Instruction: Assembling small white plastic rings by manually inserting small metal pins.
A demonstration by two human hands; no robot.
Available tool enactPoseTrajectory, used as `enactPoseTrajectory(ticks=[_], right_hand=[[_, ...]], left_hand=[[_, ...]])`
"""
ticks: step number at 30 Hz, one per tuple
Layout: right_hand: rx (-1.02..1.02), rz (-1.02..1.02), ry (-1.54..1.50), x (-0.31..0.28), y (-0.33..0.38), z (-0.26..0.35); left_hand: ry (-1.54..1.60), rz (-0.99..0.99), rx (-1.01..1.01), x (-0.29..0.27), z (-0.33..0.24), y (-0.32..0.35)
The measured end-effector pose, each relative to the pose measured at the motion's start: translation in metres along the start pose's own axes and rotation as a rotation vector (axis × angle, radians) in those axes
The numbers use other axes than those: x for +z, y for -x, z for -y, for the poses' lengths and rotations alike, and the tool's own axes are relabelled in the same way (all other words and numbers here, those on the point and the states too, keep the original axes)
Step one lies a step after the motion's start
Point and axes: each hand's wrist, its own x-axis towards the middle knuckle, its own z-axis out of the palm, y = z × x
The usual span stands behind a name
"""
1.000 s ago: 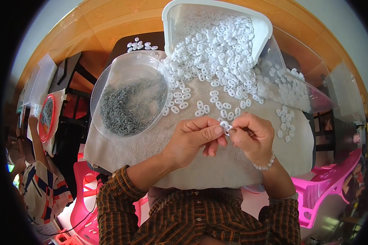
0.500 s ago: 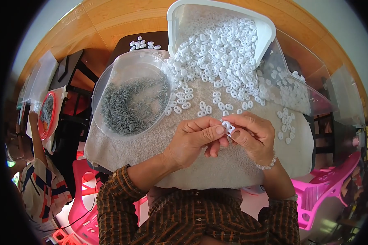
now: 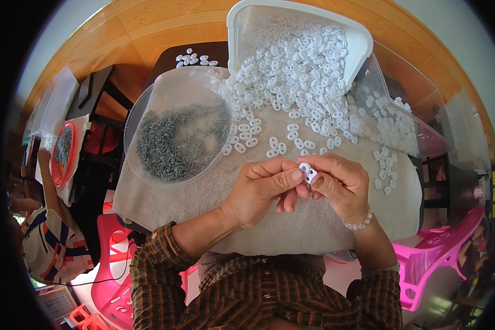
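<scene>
My left hand and my right hand meet in front of me above the towel, both closed at the fingertips. Pinched between them is a small white plastic piece with holes; the fingers cover part of it. Beyond my hands, many loose white two-holed oval pieces spill from a white bin tipped on its side. A clear round tray to the left holds a heap of small grey spring-like parts.
A small group of white pieces lies at the right of the towel, another at the table's far left. Clear plastic sheeting stands behind on the right. Pink chairs flank the table. On the left, another person reaches toward a red tray.
The white piece shows more between my fingertips, slightly turned; both hands stay in almost the same place. The person on the left has shifted a little lower and outward.
</scene>
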Motion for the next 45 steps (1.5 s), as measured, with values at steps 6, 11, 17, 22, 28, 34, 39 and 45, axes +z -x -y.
enactPoseTrajectory(ticks=[6, 11, 17, 22, 28, 34, 39, 45], right_hand=[[0.071, 0.035, -0.035, -0.001, 0.000, 0.004], [0.090, 0.025, -0.094, -0.001, 0.004, 0.002], [0.016, 0.044, -0.056, 0.002, 0.007, 0.003], [0.034, 0.104, -0.129, 0.003, 0.006, 0.008], [-0.037, 0.169, -0.212, 0.003, 0.003, 0.017], [-0.111, 0.087, 0.019, 0.006, 0.005, 0.017], [-0.254, 0.035, 0.076, 0.012, 0.005, 0.012], [-0.320, -0.009, 0.188, 0.017, 0.005, 0.009]], left_hand=[[-0.050, -0.019, 0.047, 0.000, 0.001, 0.002], [-0.087, -0.025, 0.043, 0.001, 0.000, 0.003], [-0.141, -0.012, 0.077, 0.004, -0.001, 0.007], [-0.181, 0.012, 0.118, 0.006, -0.004, 0.012], [-0.213, 0.086, 0.171, 0.006, -0.002, 0.014], [-0.158, 0.085, 0.200, 0.004, 0.002, 0.015], [-0.111, 0.077, 0.214, 0.008, 0.003, 0.016], [-0.101, 0.065, 0.198, 0.007, 0.002, 0.017]])
